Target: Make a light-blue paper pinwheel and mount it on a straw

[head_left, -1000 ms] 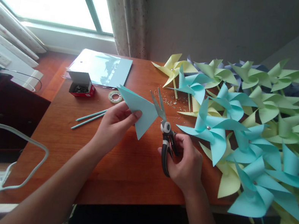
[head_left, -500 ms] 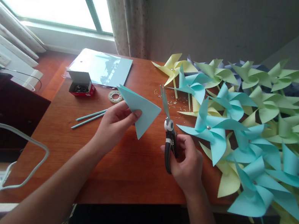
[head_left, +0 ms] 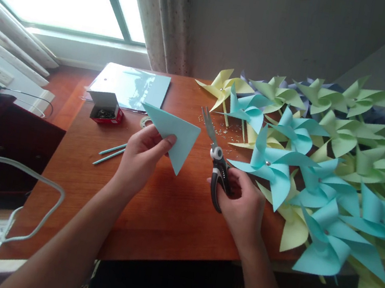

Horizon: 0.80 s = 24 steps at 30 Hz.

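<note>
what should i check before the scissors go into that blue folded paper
1. Left hand pinches the blue folded paper firmly: ok.
2. Right hand grip on the scissors handles: ok.
3. Blades open: ok, only slightly apart.
4. Blades meet the paper edge: not ok, a gap remains.
5. Left fingers clear of the blades: ok.
6. Cut line marked on the paper: cannot tell.

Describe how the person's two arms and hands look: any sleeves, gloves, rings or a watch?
Both forearms are bare up to the picture's lower edge; no sleeves show. The left hand and right hand wear no gloves, and no ring, watch or bracelet is visible. Fingernails look short and unpainted.
</note>
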{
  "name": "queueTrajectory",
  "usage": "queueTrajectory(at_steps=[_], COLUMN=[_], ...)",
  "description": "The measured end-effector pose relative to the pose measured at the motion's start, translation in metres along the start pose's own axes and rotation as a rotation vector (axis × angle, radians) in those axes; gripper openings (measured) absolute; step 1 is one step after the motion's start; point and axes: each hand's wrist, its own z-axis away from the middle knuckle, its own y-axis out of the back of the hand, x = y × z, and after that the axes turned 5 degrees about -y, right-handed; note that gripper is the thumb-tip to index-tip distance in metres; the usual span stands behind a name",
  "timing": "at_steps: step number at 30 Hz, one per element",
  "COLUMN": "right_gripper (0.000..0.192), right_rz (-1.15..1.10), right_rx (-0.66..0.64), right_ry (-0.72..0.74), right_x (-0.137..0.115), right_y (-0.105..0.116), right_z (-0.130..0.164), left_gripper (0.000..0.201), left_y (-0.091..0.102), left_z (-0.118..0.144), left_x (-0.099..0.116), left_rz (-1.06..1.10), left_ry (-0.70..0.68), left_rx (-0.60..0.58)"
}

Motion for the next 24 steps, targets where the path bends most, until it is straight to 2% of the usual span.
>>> queueTrajectory(at_steps=[4,9,13,19,24], right_gripper=[0.026,0.019,0.018,0.021,0.022], right_rz=[0.243,0.504,0.622,0.777,0.829], right_rx=[0.019,-0.125,-0.243,-0.261,-0.342], right_ry=[0.018,-0.018,-0.012,0.009,0.034], right_x=[-0.007,-0.023,-0.036,-0.050,-0.058], right_y=[-0.005,-0.003,-0.002,-0.011,-0.015], right_z=[-0.005,-0.009,-0.013,-0.022,-0.028], left_gripper=[0.011,0.014,0.016,0.015,0.022], left_y=[0.006,0.014,0.022,0.029,0.032], left_z=[0.002,0.021,0.040,0.060,0.073], left_x=[0.007,0.013,0.014,0.012,0.010], left_rz=[0.000,0.007,0.009,-0.002,0.006], left_ry=[-0.023,0.006,0.059,0.088,0.121], left_rx=[0.051,0.088,0.093,0.113,0.085])
